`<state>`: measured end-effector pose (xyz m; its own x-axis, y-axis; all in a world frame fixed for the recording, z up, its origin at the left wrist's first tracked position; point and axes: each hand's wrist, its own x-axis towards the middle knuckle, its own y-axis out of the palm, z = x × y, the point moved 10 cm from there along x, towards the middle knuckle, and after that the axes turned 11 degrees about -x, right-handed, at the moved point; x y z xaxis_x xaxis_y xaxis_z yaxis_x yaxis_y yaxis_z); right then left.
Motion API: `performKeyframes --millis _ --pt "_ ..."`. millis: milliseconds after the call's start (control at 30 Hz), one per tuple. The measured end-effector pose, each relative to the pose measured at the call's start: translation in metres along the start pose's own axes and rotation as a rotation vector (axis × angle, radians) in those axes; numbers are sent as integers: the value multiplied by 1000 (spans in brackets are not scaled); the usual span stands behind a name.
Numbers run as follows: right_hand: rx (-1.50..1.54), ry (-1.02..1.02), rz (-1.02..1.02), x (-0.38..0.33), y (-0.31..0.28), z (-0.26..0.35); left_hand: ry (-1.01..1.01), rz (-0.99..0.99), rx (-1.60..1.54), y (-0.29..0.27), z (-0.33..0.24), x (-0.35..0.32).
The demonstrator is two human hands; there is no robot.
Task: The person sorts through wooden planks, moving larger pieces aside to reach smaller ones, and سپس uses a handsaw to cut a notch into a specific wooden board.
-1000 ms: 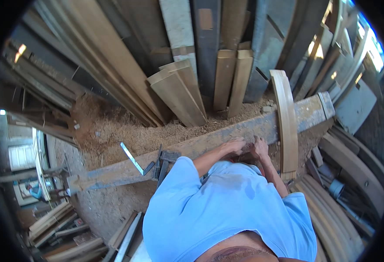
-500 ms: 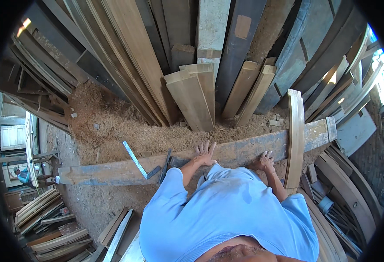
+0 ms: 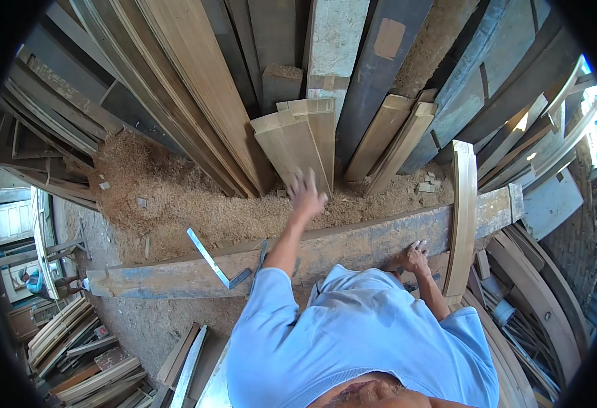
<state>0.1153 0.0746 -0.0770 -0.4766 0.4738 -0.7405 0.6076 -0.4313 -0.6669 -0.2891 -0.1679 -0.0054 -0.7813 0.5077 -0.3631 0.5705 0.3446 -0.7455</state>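
Note:
My left hand (image 3: 305, 196) reaches out past the long wooden bench (image 3: 353, 241), its fingers apart and a little blurred, with nothing in them. Just beyond it, short pale boards (image 3: 291, 146) lean upright in the wood shavings. On the bench's near edge rests my right hand (image 3: 414, 258), fingers spread on the wood. A long pale board (image 3: 461, 217) lies crosswise over the bench to the right of that hand. A steel try square (image 3: 210, 258) lies on the bench to the left. Partly behind my left forearm is a dark clamp-like tool (image 3: 257, 262).
Tall planks (image 3: 203, 81) stand along the far side. Wood shavings (image 3: 155, 197) cover the floor beyond the bench. Stacked offcuts (image 3: 60, 326) lie at the lower left, and curved boards (image 3: 543, 306) at the right. Another person (image 3: 37, 282) is at the far left.
My left hand has lifted off the bench and moved away from me, toward the leaning short boards. My right hand stays on the bench edge. The view has shifted slightly.

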Motion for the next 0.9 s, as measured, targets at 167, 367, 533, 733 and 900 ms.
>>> performKeyframes --millis 167,367,533,733,900 --pt "-119 -71 -29 11 15 -7 81 -383 177 -146 -18 107" --pt "-177 -41 -40 15 20 -1 41 -307 311 -177 -5 147" --pt "-150 12 -79 30 49 -19 197 -305 287 -173 -36 122" --pt "-107 -12 -41 32 48 -17 172 140 325 -120 -71 65" --pt "-227 -72 -59 48 72 -30 265 572 336 -46 -101 -13"
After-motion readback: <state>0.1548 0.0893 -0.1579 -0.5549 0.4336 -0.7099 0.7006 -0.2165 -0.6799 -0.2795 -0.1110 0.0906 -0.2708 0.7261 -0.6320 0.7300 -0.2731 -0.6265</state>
